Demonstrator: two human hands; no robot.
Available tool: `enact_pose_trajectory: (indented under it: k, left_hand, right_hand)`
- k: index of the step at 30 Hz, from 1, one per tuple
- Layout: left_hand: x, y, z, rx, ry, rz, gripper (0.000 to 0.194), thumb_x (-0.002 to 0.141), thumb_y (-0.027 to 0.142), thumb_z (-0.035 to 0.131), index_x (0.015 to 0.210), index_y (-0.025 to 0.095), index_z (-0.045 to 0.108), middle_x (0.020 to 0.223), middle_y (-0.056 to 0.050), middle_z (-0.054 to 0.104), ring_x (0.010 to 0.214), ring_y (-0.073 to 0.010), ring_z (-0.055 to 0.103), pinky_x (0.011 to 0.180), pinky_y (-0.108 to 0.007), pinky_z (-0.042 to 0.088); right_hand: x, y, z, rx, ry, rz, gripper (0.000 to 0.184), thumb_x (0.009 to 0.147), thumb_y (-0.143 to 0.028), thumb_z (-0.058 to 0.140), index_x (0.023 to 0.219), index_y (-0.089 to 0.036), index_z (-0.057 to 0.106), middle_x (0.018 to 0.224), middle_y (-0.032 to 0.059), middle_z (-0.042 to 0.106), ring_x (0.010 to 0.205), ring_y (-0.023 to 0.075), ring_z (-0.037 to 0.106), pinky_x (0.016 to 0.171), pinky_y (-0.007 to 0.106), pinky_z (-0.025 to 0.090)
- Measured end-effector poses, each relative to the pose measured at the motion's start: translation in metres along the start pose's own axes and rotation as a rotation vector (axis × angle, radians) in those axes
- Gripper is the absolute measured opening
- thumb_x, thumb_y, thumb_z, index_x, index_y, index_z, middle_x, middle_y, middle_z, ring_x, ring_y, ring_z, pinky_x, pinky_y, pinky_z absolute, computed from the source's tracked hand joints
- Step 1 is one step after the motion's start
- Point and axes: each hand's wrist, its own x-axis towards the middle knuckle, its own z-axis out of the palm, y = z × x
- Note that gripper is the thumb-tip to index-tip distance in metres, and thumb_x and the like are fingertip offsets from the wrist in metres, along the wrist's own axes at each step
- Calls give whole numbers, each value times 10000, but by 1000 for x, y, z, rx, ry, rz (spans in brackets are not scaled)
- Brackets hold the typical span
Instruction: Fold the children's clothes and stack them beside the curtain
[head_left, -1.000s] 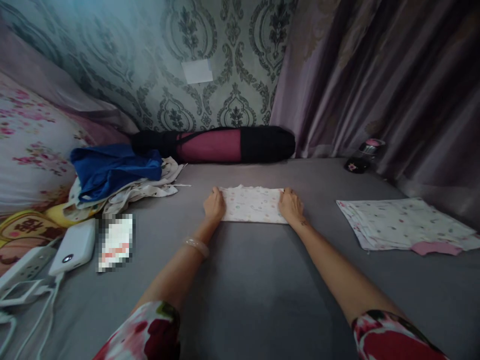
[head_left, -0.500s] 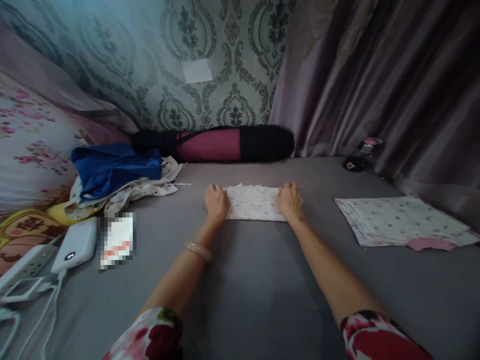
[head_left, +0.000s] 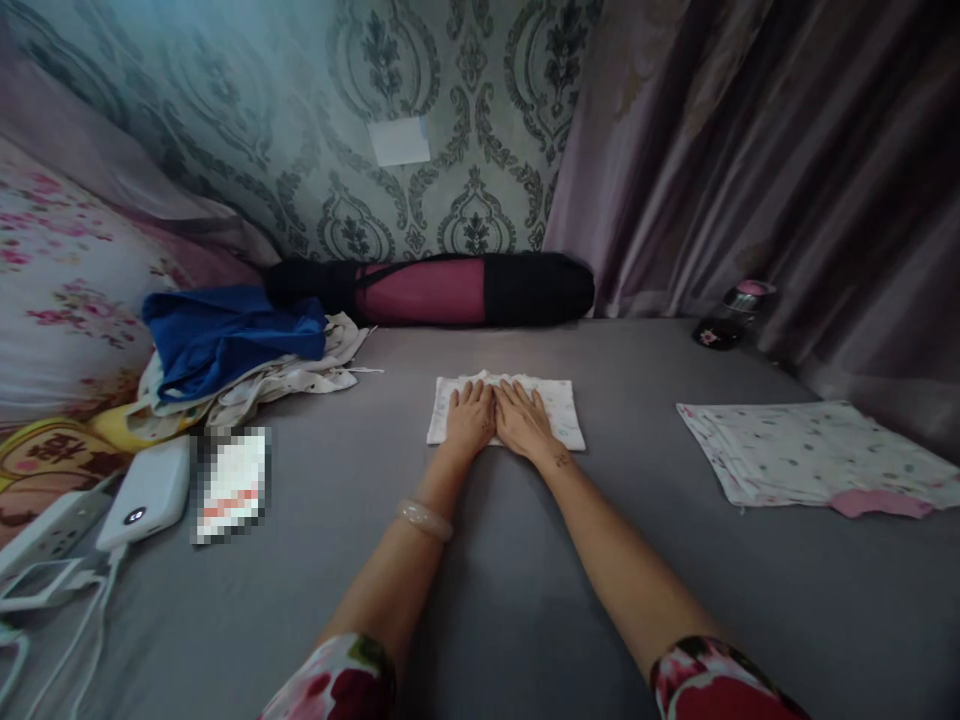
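Note:
A folded white cloth garment [head_left: 564, 405] with a small faint print lies flat on the grey bed sheet [head_left: 510, 560]. My left hand [head_left: 472, 415] rests flat on its middle, fingers stretched out and pointing away from me. Right beside it, my right hand [head_left: 523, 418] presses down on the same garment, palm flat and fingers slightly spread. The two hands touch or nearly touch along their inner edges. The garment's left and right ends show on either side, while its centre is hidden beneath the hands.
To the right lies a stack of folded printed clothes [head_left: 810, 450] with a pink edge. A blue garment [head_left: 232, 335] tops a loose pile at left. Nearer are a power bank [head_left: 146, 490] and a power strip [head_left: 56, 525]. A long black-and-pink bag [head_left: 427, 290] and a bottle [head_left: 731, 315] stand behind.
Both hands have let go of the garment's left and right edges and moved inward to its middle. Their fingers have gone from curled to flat and stretched out.

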Motion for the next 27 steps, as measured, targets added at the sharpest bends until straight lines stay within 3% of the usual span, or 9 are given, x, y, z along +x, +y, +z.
enact_pose_trajectory:
  k: [9,17,22,27]
  left_hand:
    - [1,-13,4,45,42,-74,549,972,461,281,1415,173,429,1476,-144,417,1380,-286,347,1132,-473,249]
    - [-2,-25,7,51,50,-183,587,971,470,244,1416,124,407,1494,-159,385,1407,-299,293,1123,-461,266]
    - [-4,-39,1,13,12,-236,600,976,459,214,1430,107,385,1515,-158,349,1400,-289,313,1117,-450,292]
    - [-6,-54,-2,-55,-67,-238,608,979,461,190,1468,127,327,1547,-119,289,1426,-278,263,1148,-468,232]
  right_hand:
    - [-1,4,0,-51,42,142,540,971,-323,289,1449,-83,371,1535,131,311,1422,251,226,1150,449,121]
    - [-7,20,-2,-77,96,303,589,957,-345,312,1442,-14,343,1513,185,332,1407,290,249,1139,458,154]
    - [-10,25,-6,-76,105,325,572,958,-334,299,1422,-8,371,1502,195,348,1403,293,260,1138,451,155]
    - [-13,34,-9,-91,118,405,589,958,-348,292,1419,10,371,1500,213,339,1389,323,271,1118,492,184]
